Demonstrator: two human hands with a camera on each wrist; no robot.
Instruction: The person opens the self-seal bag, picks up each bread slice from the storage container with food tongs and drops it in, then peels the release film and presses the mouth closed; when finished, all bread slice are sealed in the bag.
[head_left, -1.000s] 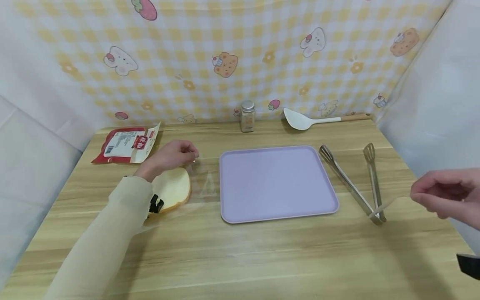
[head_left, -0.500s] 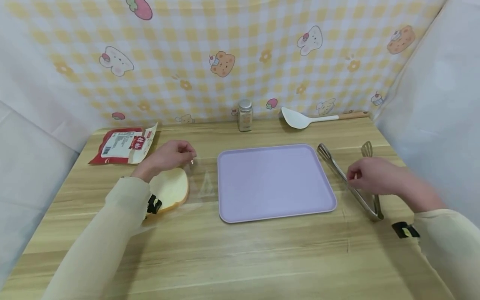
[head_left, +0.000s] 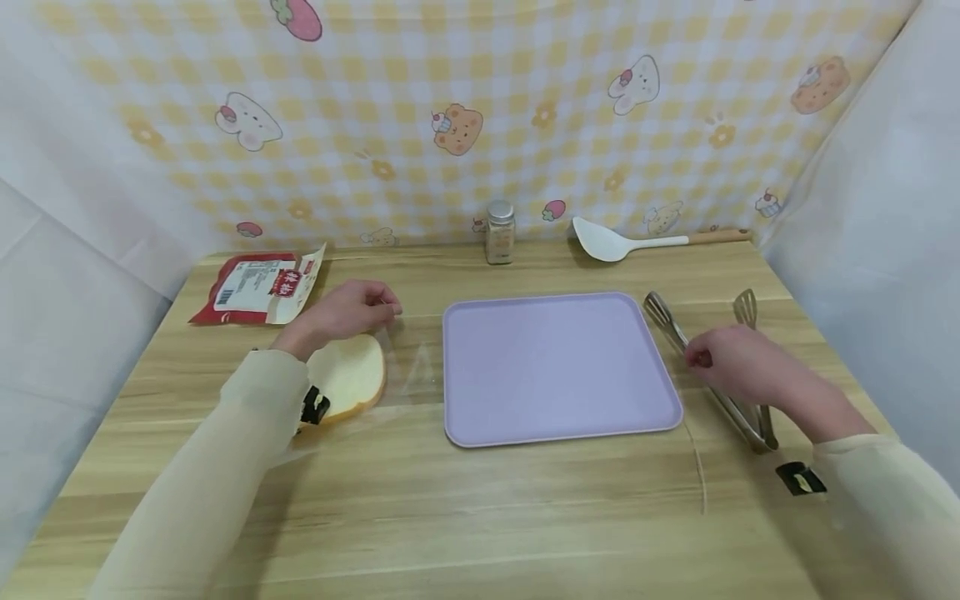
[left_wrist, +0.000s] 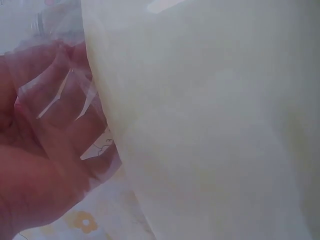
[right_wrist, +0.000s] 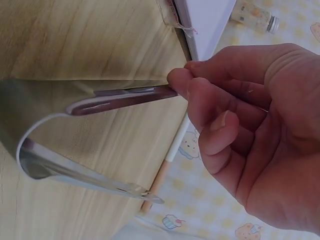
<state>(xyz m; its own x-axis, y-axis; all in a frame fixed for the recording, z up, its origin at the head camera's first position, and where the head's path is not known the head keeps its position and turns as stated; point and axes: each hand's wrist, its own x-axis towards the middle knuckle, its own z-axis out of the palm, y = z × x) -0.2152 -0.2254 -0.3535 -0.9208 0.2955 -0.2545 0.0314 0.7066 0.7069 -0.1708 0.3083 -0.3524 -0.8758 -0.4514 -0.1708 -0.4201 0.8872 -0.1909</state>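
A slice of bread (head_left: pixel 348 371) lies at the left under my forearm, in a clear plastic bag (head_left: pixel 417 371) that spreads toward the tray. My left hand (head_left: pixel 351 310) pinches the bag's film at its far side; in the left wrist view its curled fingers (left_wrist: pixel 55 120) show through creased plastic. At the right, my right hand (head_left: pixel 742 358) is over one arm of the metal tongs (head_left: pixel 738 421), thumb and fingertips closed at that arm. The tongs (right_wrist: pixel 55 170) lie spread on the table. A thin strip (head_left: pixel 699 467) lies below the tray's near right corner.
A lilac tray (head_left: pixel 558 367) occupies the middle of the wooden table (head_left: pixel 480 517). Behind it stand a seasoning jar (head_left: pixel 500 233) and a white spatula (head_left: pixel 603 242) with a wooden handle end. A red and white food packet (head_left: pixel 258 287) lies at the back left.
My right hand has come from the right edge to the tongs. The thin strip that dangled from it now lies by the tray. The left hand has stayed at the bag.
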